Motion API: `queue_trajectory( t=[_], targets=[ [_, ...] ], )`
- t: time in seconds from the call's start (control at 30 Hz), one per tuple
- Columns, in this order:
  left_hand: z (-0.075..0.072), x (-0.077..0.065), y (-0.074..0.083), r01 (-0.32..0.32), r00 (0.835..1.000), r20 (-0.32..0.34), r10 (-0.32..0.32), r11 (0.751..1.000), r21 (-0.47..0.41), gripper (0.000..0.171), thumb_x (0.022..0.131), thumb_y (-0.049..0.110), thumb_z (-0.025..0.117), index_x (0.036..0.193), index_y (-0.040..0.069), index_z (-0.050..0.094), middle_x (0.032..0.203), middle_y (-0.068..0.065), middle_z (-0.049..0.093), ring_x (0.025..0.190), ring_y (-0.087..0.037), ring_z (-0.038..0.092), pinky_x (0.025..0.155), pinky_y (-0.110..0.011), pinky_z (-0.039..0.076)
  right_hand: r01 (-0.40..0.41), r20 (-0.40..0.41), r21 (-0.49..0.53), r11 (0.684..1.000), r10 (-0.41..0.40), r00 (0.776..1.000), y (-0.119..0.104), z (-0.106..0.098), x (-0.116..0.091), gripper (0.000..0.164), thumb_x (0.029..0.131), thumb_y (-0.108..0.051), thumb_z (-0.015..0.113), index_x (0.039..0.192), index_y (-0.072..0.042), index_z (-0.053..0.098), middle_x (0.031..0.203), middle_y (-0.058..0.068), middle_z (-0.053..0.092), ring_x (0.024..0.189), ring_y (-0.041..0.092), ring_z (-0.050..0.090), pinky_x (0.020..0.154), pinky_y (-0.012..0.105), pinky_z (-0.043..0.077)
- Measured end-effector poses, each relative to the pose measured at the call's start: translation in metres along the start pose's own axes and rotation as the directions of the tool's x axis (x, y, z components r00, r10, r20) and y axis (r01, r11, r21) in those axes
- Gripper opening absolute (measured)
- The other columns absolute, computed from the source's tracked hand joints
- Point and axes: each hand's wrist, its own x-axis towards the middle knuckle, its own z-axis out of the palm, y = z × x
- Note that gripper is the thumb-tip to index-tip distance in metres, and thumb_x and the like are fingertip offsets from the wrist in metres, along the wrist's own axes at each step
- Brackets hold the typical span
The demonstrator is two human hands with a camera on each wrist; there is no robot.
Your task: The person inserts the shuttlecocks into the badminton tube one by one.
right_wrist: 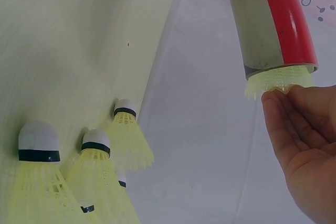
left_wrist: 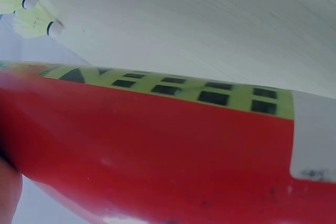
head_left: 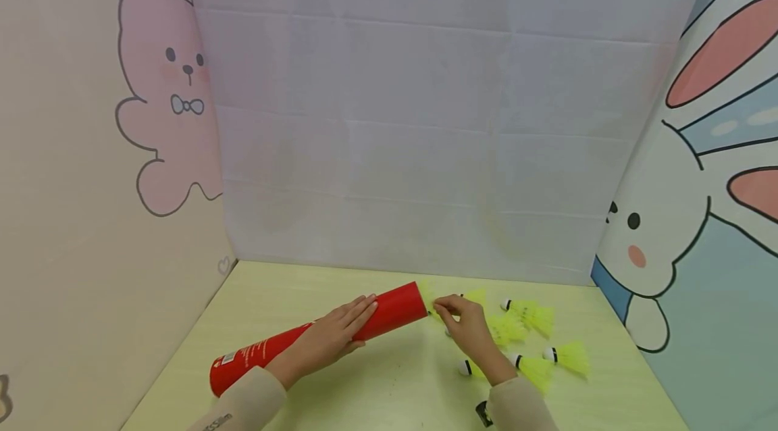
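A long red tube (head_left: 398,311) slants across the table, its mouth raised toward the right. My left hand (head_left: 331,336) grips it around its upper half, fingers laid over the top. In the left wrist view the tube's red wall (left_wrist: 157,145) fills most of the picture. At the mouth, my right hand (head_left: 473,330) pinches the skirt rim of a yellow shuttlecock (right_wrist: 273,79) between thumb and fingertips. Only the skirt's end sticks out in the right wrist view; its cork is hidden inside the tube.
Several yellow shuttlecocks with white corks lie right of the tube, among them one at the back (head_left: 537,316) and one at the far right (head_left: 573,358). A small dark item (head_left: 483,412) lies beside my right sleeve. Fabric walls (head_left: 389,147) enclose the table (head_left: 389,397).
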Motion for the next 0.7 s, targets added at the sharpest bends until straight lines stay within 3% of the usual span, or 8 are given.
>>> queue_trajectory(
  t=[0.7],
  targets=[
    [0.0028,0.0018,0.0009,0.017,0.999,0.036,-0.016,1.0,-0.017,0.086,0.089,0.031,0.069,0.155,0.013,0.016,0.159,-0.002,0.021,0.141,-0.023,0.031,0.103,-0.037,0.044,-0.023,0.09,-0.019,1.0,0.025,0.996,-0.0024,0.0038,0.0047,0.01,0.087,-0.001,0.068,0.094,-0.006,0.072,0.09,0.004,0.072,0.081,0.02,0.069,0.074,0.028,0.057]
  ],
)
